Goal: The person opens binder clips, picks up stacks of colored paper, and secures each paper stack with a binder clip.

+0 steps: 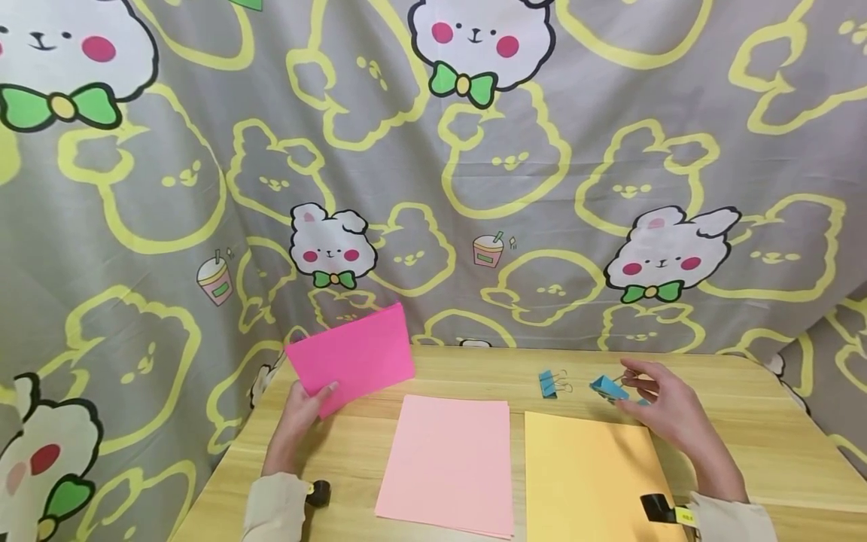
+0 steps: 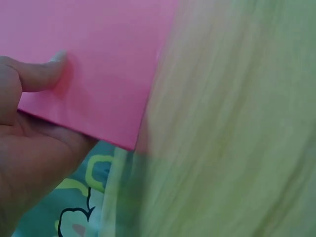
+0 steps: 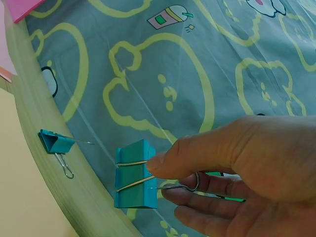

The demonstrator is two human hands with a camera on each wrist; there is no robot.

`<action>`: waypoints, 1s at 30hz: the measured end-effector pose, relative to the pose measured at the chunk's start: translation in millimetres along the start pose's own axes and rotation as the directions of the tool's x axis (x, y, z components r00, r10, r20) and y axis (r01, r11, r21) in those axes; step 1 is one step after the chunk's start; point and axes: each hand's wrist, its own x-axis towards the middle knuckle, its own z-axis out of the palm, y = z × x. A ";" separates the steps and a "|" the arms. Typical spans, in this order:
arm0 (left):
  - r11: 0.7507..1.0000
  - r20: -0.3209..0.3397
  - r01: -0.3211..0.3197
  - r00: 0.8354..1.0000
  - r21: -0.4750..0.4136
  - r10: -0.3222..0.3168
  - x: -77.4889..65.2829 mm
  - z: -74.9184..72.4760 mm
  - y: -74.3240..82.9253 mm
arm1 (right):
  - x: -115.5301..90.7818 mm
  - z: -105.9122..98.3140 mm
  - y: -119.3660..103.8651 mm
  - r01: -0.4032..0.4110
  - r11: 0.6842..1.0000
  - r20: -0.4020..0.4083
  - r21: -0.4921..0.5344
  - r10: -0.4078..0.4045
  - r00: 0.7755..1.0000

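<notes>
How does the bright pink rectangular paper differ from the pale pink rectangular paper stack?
The bright pink paper is held tilted by the left hand, while the pale pink paper stack lies flat on the wooden table. In colour, the bright pink paper is vivid; the pale pink paper stack is lighter. Both are rectangular.

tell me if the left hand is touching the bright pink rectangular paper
Touching. The left wrist view shows it plainly: the left hand grips the bright pink rectangular paper, its thumb lying on the paper's face.
</notes>
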 end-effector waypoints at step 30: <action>0.997 0.060 0.001 0.998 -0.077 0.004 -3.0 8.4 19.7 | -2.5 -11.9 7.7 -0.134 0.991 0.000 0.007 0.134 0.991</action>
